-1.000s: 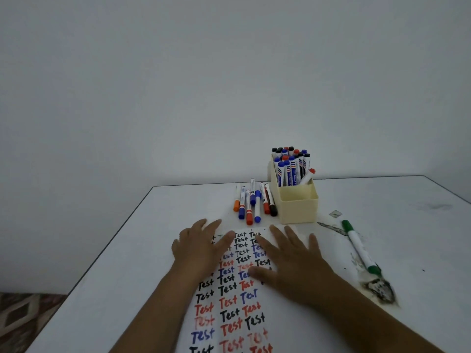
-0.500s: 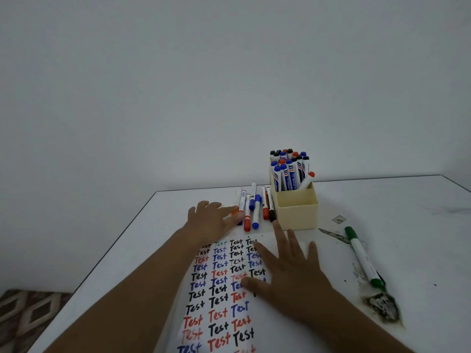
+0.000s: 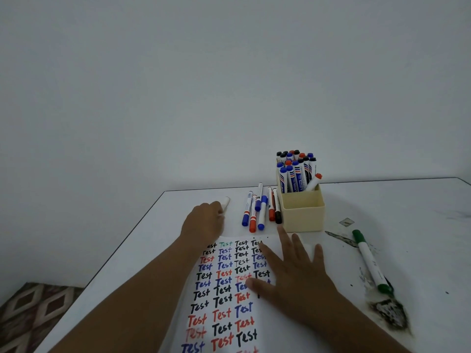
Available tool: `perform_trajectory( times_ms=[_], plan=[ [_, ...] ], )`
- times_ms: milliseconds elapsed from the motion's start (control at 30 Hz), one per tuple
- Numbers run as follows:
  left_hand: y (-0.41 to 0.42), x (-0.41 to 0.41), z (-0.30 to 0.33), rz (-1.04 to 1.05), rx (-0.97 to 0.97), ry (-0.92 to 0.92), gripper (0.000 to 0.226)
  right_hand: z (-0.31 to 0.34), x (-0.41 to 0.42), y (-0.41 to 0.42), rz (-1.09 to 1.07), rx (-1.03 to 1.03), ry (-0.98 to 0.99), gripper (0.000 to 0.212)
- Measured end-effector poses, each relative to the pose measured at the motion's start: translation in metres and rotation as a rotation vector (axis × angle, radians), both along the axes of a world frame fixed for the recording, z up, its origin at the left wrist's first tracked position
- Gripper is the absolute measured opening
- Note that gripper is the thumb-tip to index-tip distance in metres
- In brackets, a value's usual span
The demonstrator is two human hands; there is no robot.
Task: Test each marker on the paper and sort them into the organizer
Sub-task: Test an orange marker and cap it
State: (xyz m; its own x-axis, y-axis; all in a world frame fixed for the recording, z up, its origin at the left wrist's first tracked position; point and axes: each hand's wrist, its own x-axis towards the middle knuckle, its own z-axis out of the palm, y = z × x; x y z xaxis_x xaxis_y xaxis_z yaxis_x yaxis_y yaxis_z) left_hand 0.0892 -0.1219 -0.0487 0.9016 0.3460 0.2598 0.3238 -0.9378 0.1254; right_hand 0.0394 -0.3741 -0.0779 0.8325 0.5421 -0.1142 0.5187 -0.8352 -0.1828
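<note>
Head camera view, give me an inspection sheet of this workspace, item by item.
Surface: white table, black smudges and a stain at its right side.
Job's things: paper covered with rows of "Test" in black, red, blue and one green; cream organizer with upright capped markers in its back compartment, front compartment looks empty; six loose markers lying left of it.
Clutter: green marker lying on the right, its near end by the dark stain.
Grippers: left hand grips a marker; right hand lies flat on the paper.
Cables: nothing seen.
Surroundings: plain wall; patterned floor at lower left.
</note>
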Motion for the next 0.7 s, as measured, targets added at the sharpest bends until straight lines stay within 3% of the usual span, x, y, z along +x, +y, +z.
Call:
perform_trajectory(
  times_ms=[233, 333, 433, 700],
  plan=[
    [0.014, -0.032, -0.003, 0.000, -0.309, -0.217, 0.022, 0.002, -0.001, 0.000, -0.011, -0.063, 0.001, 0.098],
    [0.001, -0.058, -0.003, -0.015, -0.554, -0.366, 0.019, 0.002, -0.001, 0.001, -0.013, -0.058, 0.003, 0.098],
    [-0.025, -0.091, 0.005, -0.056, -0.770, -0.375, 0.020, 0.002, -0.001, 0.001, -0.014, -0.044, -0.010, 0.100],
    [-0.048, -0.125, 0.007, -0.189, -0.805, -0.306, 0.022, 0.002, -0.002, 0.003, -0.034, -0.037, -0.026, 0.102]
  ],
)
